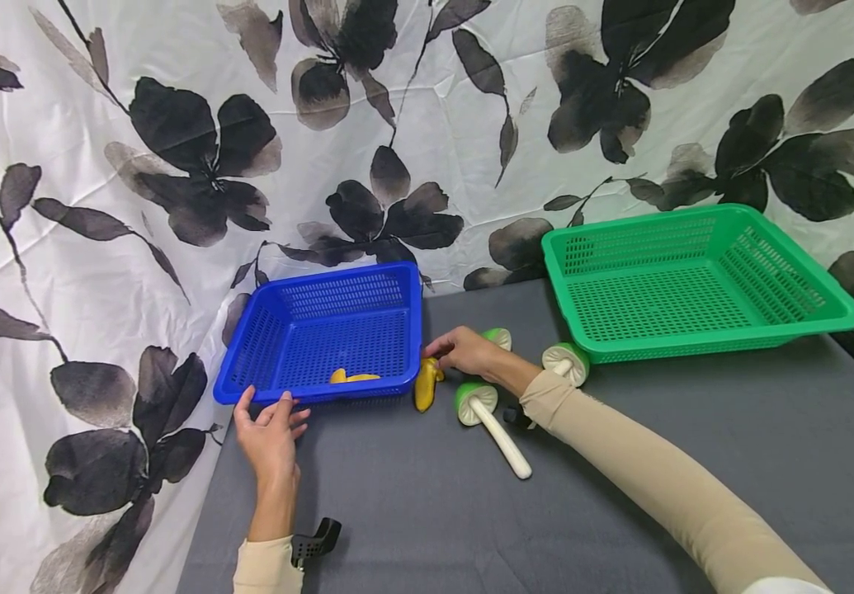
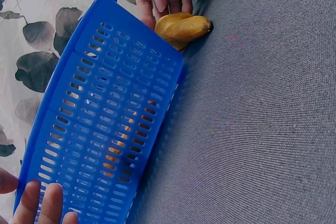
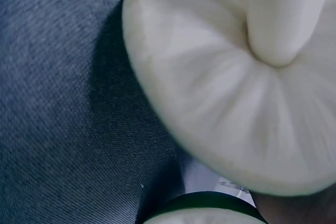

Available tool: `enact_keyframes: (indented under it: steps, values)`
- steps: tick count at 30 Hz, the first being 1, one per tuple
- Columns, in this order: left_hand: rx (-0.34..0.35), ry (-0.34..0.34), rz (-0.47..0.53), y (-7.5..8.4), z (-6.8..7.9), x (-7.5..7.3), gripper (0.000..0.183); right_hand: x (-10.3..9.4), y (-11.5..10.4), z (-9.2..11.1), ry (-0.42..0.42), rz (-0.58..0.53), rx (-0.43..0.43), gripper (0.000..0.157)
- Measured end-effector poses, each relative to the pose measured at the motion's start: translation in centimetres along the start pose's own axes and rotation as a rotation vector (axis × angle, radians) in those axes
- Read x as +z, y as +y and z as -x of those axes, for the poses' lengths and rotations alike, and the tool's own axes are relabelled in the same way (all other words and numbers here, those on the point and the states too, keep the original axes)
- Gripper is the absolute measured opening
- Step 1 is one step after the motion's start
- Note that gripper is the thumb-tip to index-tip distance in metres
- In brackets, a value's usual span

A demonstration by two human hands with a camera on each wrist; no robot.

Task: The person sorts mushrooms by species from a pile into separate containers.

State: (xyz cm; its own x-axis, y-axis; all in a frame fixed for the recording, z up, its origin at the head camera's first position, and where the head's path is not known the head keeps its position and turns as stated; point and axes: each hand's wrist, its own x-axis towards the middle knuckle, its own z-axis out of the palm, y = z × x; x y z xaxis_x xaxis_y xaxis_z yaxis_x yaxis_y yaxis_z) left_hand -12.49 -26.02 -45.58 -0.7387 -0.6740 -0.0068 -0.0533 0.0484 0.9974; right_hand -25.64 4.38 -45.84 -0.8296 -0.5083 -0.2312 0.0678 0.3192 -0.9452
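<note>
**Beside blue basket — banana pickup**

At the near-right corner of the blue basket point(image 1: 337, 334), right hand point(image 1: 467, 351) pinches the yellow banana point(image 1: 425, 384) lying on the table. Left hand point(image 1: 271, 433) rests open-fingered on the near rim. Risk: shallow pinch — banana slips, or the sleeve knocks the green-capped mushroom point(image 1: 488, 417).

Bare grey table point(image 1: 412, 511) in front; blue basket point(image 1: 337, 330), mushrooms point(image 1: 497, 429) crowd banana point(image 1: 427, 384).

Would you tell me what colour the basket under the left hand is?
The basket is blue, shown best in the head view.
</note>
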Motion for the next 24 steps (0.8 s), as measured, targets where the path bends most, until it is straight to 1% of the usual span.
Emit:
enact_keyframes:
  steps: [2,4,6,8,10,12,15,20,24]
  values:
    - [-0.002,0.0,0.007,0.0,0.0,0.1,0.068,0.0,0.2,0.0,-0.003,-0.002,-0.008,0.029]
    - [-0.004,-0.001,0.015,0.1,0.1,0.1,0.068,0.0,0.3,-0.1,-0.015,-0.023,-0.023,0.031]
    - [-0.005,0.001,0.023,0.0,0.1,0.1,0.068,0.1,0.4,-0.2,-0.03,-0.052,-0.026,0.038]
    - [0.001,0.0,0.027,0.0,0.1,0.1,0.068,0.1,0.5,-0.4,-0.046,-0.068,-0.022,0.049]
    - [0.007,-0.002,0.03,0.0,0.1,0.1,0.069,0.2,0.5,-0.4,-0.053,-0.052,-0.008,0.057]
    - [0.011,-0.001,0.031,-0.1,0.0,0.0,0.069,0.2,0.5,-0.5,-0.059,-0.021,0.007,0.061]
    - [0.011,0.0,0.02,-0.1,0.0,0.0,0.069,0.4,0.6,-0.6,-0.072,0.018,0.019,0.059]
    - [0.01,-0.003,0.006,0.0,0.0,0.0,0.07,0.6,1.0,-0.8,-0.091,0.011,0.018,0.055]
    - [0.006,-0.002,-0.002,0.0,0.0,0.0,0.071,0.5,1.1,-0.8,-0.103,0.027,0.002,0.052]
